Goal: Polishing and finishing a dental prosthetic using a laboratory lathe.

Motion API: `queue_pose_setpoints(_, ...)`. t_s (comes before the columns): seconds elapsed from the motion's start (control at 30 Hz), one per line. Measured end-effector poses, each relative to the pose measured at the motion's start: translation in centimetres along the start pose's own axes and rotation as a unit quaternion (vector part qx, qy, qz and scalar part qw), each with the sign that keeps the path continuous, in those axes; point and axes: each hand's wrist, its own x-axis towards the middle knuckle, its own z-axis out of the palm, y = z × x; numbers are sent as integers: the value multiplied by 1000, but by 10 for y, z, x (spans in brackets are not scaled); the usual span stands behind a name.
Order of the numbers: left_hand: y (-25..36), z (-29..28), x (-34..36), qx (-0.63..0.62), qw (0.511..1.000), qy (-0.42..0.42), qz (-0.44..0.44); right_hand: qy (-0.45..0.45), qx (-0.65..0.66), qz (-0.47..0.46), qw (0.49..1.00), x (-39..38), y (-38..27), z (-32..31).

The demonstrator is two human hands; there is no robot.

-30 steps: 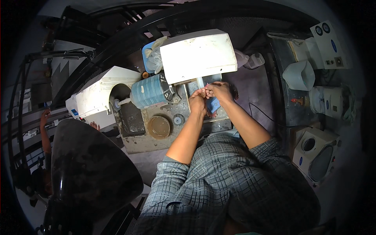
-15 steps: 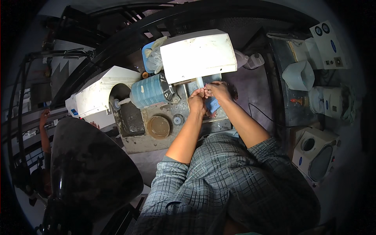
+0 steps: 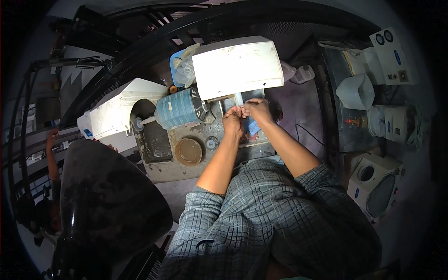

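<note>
My left hand and my right hand meet beneath a white machine hood, fingers pinched together on something small that I cannot make out. Their fingertips are beside a pale cylinder under the hood; I cannot tell whether they touch it. A blue item lies just below and behind my fingers. Left of them is a teal ridged motor housing with a shaft. A brown round bowl and a grey toothed disc sit on the grimy bench left of my forearm.
A second white hood and a large black lamp shade occupy the left. Behind the shade are another person's arm and fingers. At right are white machines, a translucent container and a cable. A blue tray with bags stands at back.
My hands have shifted very slightly to the left, still pinched together under the hood. The other person's hand at the left has moved a little.
</note>
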Motion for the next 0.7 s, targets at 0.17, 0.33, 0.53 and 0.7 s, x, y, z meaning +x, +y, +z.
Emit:
queue_pose_setpoints(0.17,4,-2,1,57,997,-32,32,3,13,-10,1000,2,12,-2)
queue_pose_setpoints(0.33,10,-11,8,92,992,-53,62,-14,40,-16,999,2,23,0)
queue_pose_setpoints(0.53,10,-14,10,100,990,-78,69,-8,43,-38,998,2,31,2)
queue_pose_setpoints(0.7,8,-16,8,74,989,-117,44,-4,-51,-131,990,-7,32,0)
